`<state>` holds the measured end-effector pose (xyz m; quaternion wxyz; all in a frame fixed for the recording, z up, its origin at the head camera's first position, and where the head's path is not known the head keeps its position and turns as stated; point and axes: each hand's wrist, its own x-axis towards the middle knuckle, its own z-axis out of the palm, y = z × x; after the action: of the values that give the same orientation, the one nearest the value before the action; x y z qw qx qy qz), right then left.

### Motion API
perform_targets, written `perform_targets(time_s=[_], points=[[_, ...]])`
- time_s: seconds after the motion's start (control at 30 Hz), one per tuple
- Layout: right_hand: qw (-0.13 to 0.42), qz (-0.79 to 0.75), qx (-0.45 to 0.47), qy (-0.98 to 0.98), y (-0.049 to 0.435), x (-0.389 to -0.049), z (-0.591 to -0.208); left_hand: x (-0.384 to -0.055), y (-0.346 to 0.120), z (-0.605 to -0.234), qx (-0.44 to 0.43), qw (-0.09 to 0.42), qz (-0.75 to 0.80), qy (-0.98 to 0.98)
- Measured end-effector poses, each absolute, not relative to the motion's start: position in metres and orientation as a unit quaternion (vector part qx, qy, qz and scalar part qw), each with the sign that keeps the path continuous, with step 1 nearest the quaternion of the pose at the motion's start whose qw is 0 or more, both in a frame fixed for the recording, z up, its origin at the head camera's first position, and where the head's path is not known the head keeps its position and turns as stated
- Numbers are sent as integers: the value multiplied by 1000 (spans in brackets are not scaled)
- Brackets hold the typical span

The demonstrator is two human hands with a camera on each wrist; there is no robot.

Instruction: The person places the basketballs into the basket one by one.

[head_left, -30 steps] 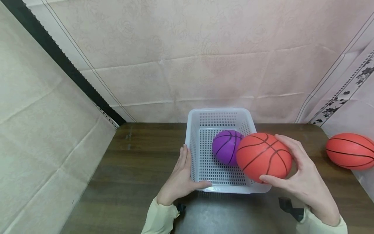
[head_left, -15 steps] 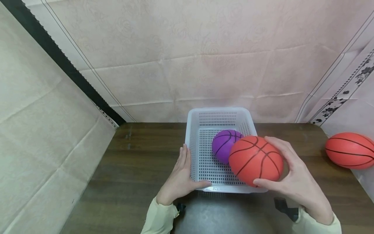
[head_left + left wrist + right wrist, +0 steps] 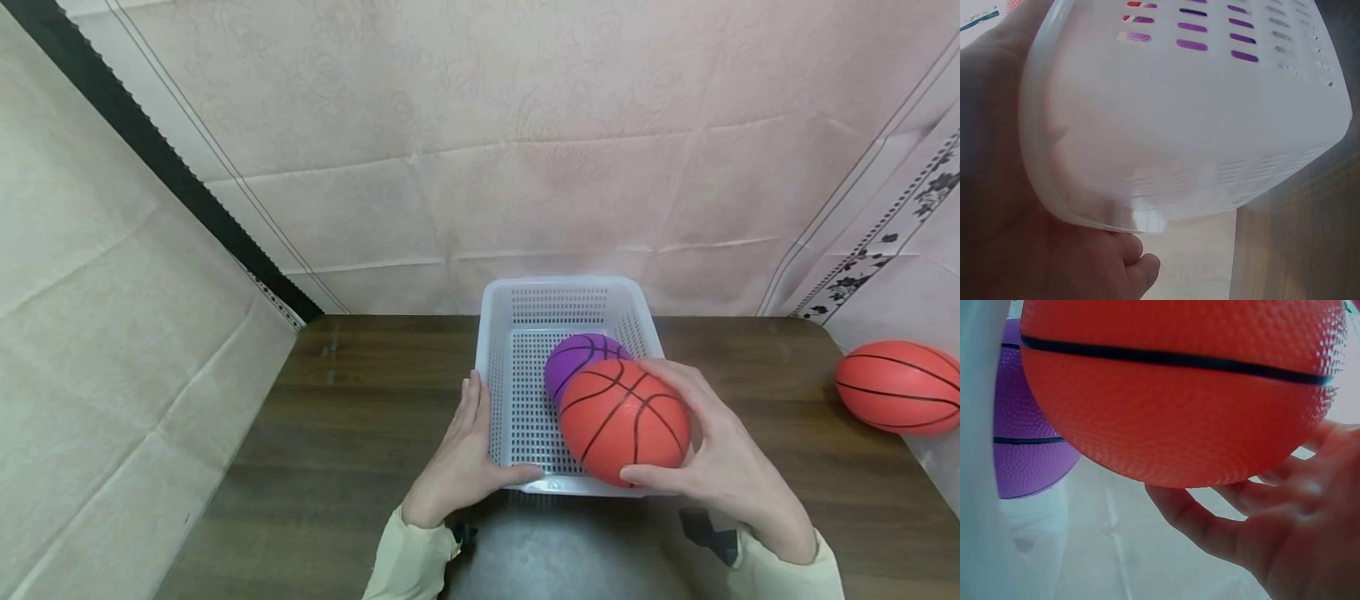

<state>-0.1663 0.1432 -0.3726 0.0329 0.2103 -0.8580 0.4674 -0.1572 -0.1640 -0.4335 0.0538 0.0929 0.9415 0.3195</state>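
A white perforated plastic basket [image 3: 495, 367] stands at the table's far edge with a purple toy basketball [image 3: 573, 358] inside. My left hand [image 3: 465, 467] holds its near left corner, fingers along the outside of the left wall and thumb lying on the front rim. My right hand [image 3: 712, 454] grips an orange-red toy basketball [image 3: 622, 421] from the right, thumb in front and fingers behind. That ball is over the basket's near right part and overlaps the purple ball in the head view. In the right wrist view, fingers [image 3: 1200, 525] touch the ball's underside.
Another orange-red ball [image 3: 903, 387] rests near the right end of the brown wooden table [image 3: 360, 417]. Pale cloth [image 3: 465, 167] hangs behind the table and along both sides. A grey surface [image 3: 562, 550] shows at the near middle.
My right hand has carried the orange-red ball leftward and slightly nearer, covering more of the purple ball. The left hand and basket have stayed put.
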Motion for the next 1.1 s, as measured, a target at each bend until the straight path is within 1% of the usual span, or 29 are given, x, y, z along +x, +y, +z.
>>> perform_targets(time_s=[0.37,0.6,0.67,0.73,0.83,1.1], points=[[29,445,196,-873,139,-171,-380,-157,-164,-434,98,47,321,941],[89,438,187,-875,134,-177,-382,-157,-164,-434,96,49,323,940],[97,440,176,-875,135,-177,-380,-157,-164,-435,95,50,324,940],[92,437,167,-879,137,-174,-378,-157,-164,-435,96,50,325,940],[67,433,174,-882,141,-172,-378,-157,-164,-434,96,49,323,940],[20,414,199,-888,135,-179,-394,-157,-164,-433,90,51,327,939]])
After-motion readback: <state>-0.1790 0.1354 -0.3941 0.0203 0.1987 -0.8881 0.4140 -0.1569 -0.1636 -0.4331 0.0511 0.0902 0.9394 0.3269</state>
